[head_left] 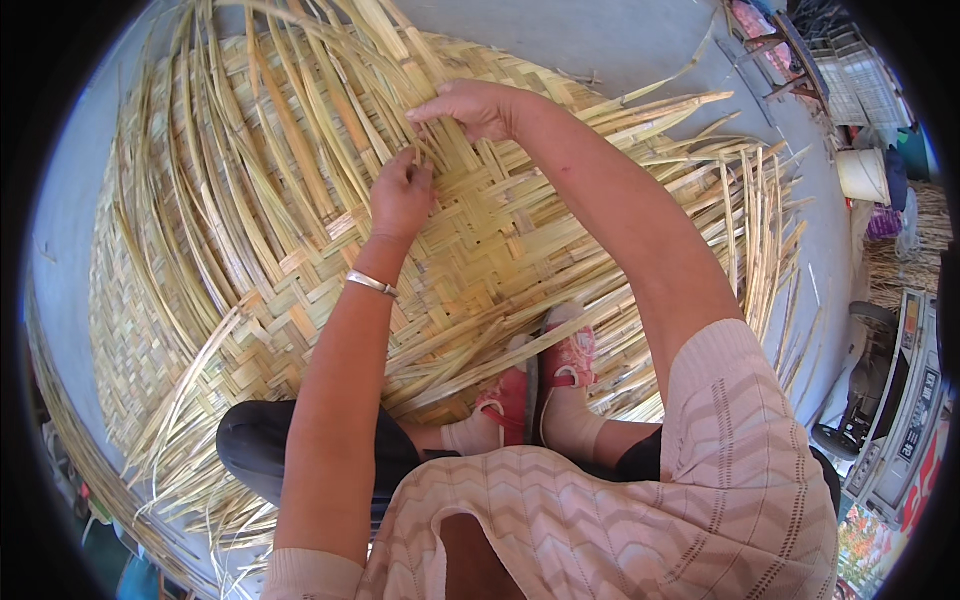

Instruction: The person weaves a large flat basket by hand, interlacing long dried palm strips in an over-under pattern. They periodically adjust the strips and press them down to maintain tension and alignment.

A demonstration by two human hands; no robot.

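A large woven mat (480, 235) of flat yellow-green strips, reed or straw by the look, lies on the floor under me. Long loose strips (330, 110) stand out over its far left part. My left hand (402, 195), a silver bangle on its wrist, has its fingers curled in a pinch at the edge of the weave, by the base of these strips. Just beyond it and to the right, my right hand (470, 108) bends over the strips, thumb and forefinger closed around one. The fingertips of both hands are partly hidden.
My feet in red shoes (510, 400) rest on the mat's near part. More loose strips (740, 200) fan out at the right. Along the right side are a white bucket (863, 175), a stool-like frame (785, 55) and a wheeled vehicle or cart (895, 390). Grey floor (590, 35) surrounds the mat.
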